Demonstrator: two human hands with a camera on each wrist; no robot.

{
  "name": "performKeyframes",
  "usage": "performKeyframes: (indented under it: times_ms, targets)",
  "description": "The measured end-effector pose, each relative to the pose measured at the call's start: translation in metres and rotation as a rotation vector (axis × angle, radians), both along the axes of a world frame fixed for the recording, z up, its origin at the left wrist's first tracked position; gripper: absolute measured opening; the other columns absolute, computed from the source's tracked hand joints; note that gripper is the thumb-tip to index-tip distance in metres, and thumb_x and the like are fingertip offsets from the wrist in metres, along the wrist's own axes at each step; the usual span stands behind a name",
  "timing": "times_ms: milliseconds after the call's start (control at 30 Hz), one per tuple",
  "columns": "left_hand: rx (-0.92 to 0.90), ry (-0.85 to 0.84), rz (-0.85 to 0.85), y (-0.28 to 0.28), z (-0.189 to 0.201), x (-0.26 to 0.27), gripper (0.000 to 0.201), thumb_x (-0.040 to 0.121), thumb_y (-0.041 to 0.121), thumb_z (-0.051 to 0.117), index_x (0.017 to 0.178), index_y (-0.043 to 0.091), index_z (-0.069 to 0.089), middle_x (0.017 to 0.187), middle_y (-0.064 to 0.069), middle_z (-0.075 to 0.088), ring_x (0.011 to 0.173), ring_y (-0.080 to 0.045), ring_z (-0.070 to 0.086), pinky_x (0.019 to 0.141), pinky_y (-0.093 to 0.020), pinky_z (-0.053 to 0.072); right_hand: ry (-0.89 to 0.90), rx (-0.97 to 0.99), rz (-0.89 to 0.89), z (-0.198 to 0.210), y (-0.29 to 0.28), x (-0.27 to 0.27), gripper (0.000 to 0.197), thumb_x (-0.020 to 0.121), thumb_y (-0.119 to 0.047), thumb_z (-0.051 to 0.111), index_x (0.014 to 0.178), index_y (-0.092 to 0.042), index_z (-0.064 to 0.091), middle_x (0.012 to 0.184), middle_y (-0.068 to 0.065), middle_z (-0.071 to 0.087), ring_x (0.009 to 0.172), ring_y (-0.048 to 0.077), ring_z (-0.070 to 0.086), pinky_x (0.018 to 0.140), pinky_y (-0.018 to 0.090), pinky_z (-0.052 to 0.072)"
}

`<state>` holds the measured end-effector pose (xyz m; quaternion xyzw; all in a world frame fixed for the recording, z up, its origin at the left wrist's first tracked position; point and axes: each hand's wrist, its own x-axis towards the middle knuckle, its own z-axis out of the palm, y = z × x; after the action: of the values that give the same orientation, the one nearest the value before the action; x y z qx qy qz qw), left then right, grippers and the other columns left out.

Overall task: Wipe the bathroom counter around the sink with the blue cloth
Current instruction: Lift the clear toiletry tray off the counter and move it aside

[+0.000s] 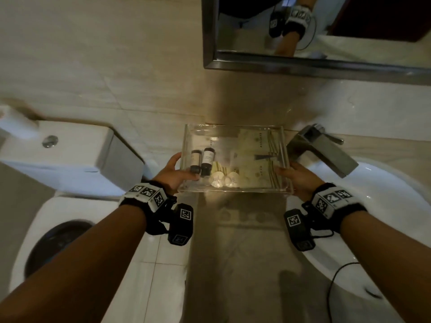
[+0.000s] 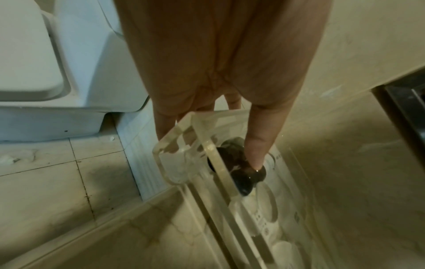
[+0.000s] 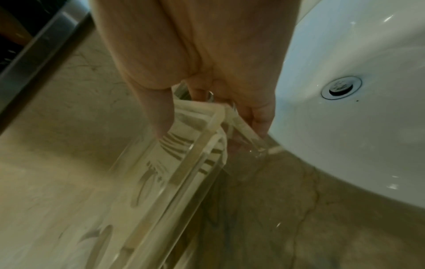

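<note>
Beige stone counter [image 1: 235, 264] fills frame centre, sink [image 1: 384, 194] at right. We lift the clear tray [image 1: 189, 145], left hand [image 1: 171, 174] and right hand [image 1: 300, 180] pinching its ends, presumably to bare the surface. Blue cloth nowhere visible.

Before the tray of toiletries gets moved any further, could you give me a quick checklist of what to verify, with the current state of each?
1. Left hand grips the clear tray at its left end, thumb inside: ok.
2. Right hand grips the right end, thumb over the rim: ok.
3. Tray level: roughly, ok.
4. Two dark bottles secure: not ok; they lie loose on their sides and might roll.
5. Tray clear of the faucet: close on the right, cannot tell.
6. Blue cloth ready: not in any view, cannot tell.
</note>
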<state>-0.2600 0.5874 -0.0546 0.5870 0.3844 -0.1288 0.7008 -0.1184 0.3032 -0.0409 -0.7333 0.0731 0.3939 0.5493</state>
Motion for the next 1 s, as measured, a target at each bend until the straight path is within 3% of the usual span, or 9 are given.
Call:
performKeyframes:
  times_ms: [133, 233, 300, 400, 633, 733, 833, 1000]
  targets:
    - [0.013, 0.063, -0.026, 0.008, -0.016, 0.014, 0.101, 0.044, 0.015, 0.085, 0.128, 0.046, 0.039, 0.12, -0.012, 0.064, 0.114, -0.035, 0.058, 0.099, -0.054, 0.042, -0.008, 0.073, -0.03, -0.006, 0.002, 0.004, 0.045, 0.092, -0.014, 0.055, 0.135, -0.019, 0.043, 0.13, 0.011, 0.057, 0.118, 0.032, 0.055, 0.1, 0.055, 0.042]
    - [0.022, 0.069, -0.038, 0.013, -0.025, 0.021, 0.104, 0.036, 0.022, 0.084, 0.127, 0.047, 0.04, 0.121, -0.01, 0.064, 0.113, -0.033, 0.059, 0.101, -0.056, 0.041, 0.005, 0.111, -0.011, -0.011, 0.003, 0.007, 0.048, 0.087, -0.013, 0.058, 0.133, -0.017, 0.046, 0.129, 0.013, 0.058, 0.117, 0.032, 0.056, 0.1, 0.055, 0.043]
    - [0.032, 0.068, -0.045, 0.014, -0.025, 0.024, 0.103, 0.04, 0.02, 0.085, 0.129, 0.045, 0.04, 0.122, -0.01, 0.063, 0.114, -0.033, 0.058, 0.101, -0.057, 0.041, -0.006, 0.107, -0.021, -0.013, 0.005, 0.01, 0.045, 0.089, -0.007, 0.055, 0.132, -0.015, 0.047, 0.128, 0.015, 0.058, 0.117, 0.034, 0.056, 0.1, 0.055, 0.043]
    - [0.039, 0.077, -0.056, 0.015, -0.024, 0.028, 0.094, 0.06, 0.007, 0.082, 0.135, 0.041, 0.036, 0.122, -0.012, 0.062, 0.113, -0.033, 0.058, 0.099, -0.057, 0.043, -0.021, 0.079, -0.056, -0.014, 0.008, 0.013, 0.046, 0.092, -0.001, 0.049, 0.136, -0.01, 0.042, 0.13, 0.017, 0.055, 0.119, 0.035, 0.053, 0.101, 0.054, 0.042]
    - [0.072, 0.042, -0.063, 0.021, -0.03, 0.039, 0.106, 0.041, 0.02, 0.084, 0.135, 0.037, 0.039, 0.12, -0.014, 0.063, 0.111, -0.034, 0.06, 0.098, -0.055, 0.044, -0.109, -0.04, -0.053, -0.022, 0.009, 0.019, 0.047, 0.091, -0.007, 0.054, 0.136, -0.013, 0.043, 0.127, 0.014, 0.057, 0.116, 0.033, 0.055, 0.099, 0.055, 0.044]
    - [0.082, 0.027, -0.075, 0.021, -0.026, 0.04, 0.094, 0.058, 0.008, 0.082, 0.137, 0.034, 0.038, 0.122, -0.017, 0.061, 0.113, -0.035, 0.058, 0.1, -0.055, 0.043, -0.134, -0.095, -0.047, -0.025, 0.013, 0.02, 0.048, 0.089, -0.012, 0.057, 0.135, -0.016, 0.043, 0.126, 0.012, 0.058, 0.112, 0.031, 0.057, 0.095, 0.054, 0.047]
    - [0.111, 0.003, -0.078, 0.019, -0.022, 0.043, 0.083, 0.073, -0.004, 0.073, 0.14, 0.028, 0.037, 0.123, -0.018, 0.06, 0.114, -0.034, 0.057, 0.101, -0.053, 0.043, -0.189, -0.163, -0.076, -0.029, 0.016, 0.021, 0.047, 0.089, -0.013, 0.058, 0.134, -0.013, 0.044, 0.123, 0.012, 0.059, 0.108, 0.028, 0.057, 0.089, 0.042, 0.049]
    - [0.161, -0.014, -0.131, 0.017, -0.018, 0.046, 0.081, 0.079, -0.001, 0.07, 0.144, 0.027, 0.032, 0.128, -0.016, 0.057, 0.117, -0.031, 0.055, 0.104, -0.049, 0.041, -0.241, -0.253, -0.024, -0.028, 0.017, 0.024, 0.047, 0.088, -0.023, 0.06, 0.131, -0.012, 0.046, 0.122, 0.01, 0.06, 0.106, 0.026, 0.06, 0.09, 0.041, 0.051]
